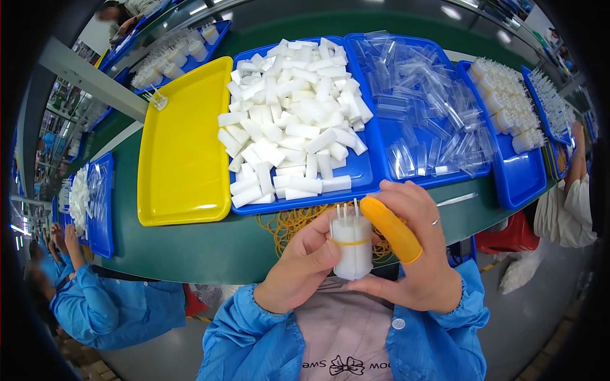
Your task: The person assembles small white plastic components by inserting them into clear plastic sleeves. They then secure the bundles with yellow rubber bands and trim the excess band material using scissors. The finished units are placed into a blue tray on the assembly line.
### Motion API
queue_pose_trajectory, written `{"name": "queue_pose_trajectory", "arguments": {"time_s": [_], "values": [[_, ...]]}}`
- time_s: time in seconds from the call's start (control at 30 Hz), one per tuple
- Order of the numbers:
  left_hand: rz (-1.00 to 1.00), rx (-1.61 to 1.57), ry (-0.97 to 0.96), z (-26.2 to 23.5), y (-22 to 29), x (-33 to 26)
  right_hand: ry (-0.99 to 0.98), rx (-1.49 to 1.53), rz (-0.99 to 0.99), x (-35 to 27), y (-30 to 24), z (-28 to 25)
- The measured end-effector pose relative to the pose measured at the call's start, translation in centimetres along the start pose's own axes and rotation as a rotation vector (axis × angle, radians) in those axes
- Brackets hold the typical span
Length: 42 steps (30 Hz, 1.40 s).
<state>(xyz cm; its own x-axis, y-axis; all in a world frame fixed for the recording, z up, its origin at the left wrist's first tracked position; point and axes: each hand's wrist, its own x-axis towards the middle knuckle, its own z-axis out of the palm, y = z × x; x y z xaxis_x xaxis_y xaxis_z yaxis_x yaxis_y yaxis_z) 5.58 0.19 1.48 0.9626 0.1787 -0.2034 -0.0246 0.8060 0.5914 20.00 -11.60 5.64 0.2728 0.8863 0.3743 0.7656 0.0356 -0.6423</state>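
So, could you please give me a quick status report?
Left hand gripping white cylindrical bundle, pins up. Right hand beside it, orange finger cot near its top. Yellow band around bundle. Loose bands on table beyond, not blocking.

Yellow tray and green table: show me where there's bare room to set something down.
Most of the yellow tray is bare, below the pronged piece in its upper left corner. The green table is bare between that tray and the near edge, left of the yellow rubber bands beyond the left hand. White blocks and clear plastic pieces crowd two blue trays.
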Motion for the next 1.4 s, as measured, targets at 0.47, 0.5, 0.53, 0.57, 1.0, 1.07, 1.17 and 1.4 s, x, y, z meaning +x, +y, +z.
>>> {"name": "queue_pose_trajectory", "arguments": {"time_s": [0.47,0.5,0.53,0.57,1.0,1.07,1.17,1.4], "values": [[0.092,0.059,0.101,0.0,-0.2,-0.2,-0.089,-0.080,-0.110,0.4,0.3,-0.1],[0.105,0.018,0.114,0.3,-0.1,-0.2,-0.112,-0.049,-0.066,0.6,0.2,-0.4],[0.090,0.013,0.116,0.2,-0.2,-0.1,-0.128,-0.072,-0.097,0.6,0.5,-0.5],[0.076,0.008,0.118,0.1,-0.4,0.0,-0.124,-0.076,-0.108,0.4,0.7,-0.6],[0.275,0.277,0.177,0.6,-0.6,-0.4,0.011,-0.145,-0.194,0.2,0.2,0.8],[0.208,0.163,0.157,0.8,-0.1,-0.5,-0.033,-0.065,-0.093,0.4,0.0,0.1],[0.085,0.078,0.190,1.0,-0.1,-0.4,-0.057,-0.042,-0.086,0.6,0.5,-0.2],[0.043,0.021,0.079,0.2,-0.6,-0.4,-0.040,-0.112,-0.146,0.1,0.7,0.0]]}}
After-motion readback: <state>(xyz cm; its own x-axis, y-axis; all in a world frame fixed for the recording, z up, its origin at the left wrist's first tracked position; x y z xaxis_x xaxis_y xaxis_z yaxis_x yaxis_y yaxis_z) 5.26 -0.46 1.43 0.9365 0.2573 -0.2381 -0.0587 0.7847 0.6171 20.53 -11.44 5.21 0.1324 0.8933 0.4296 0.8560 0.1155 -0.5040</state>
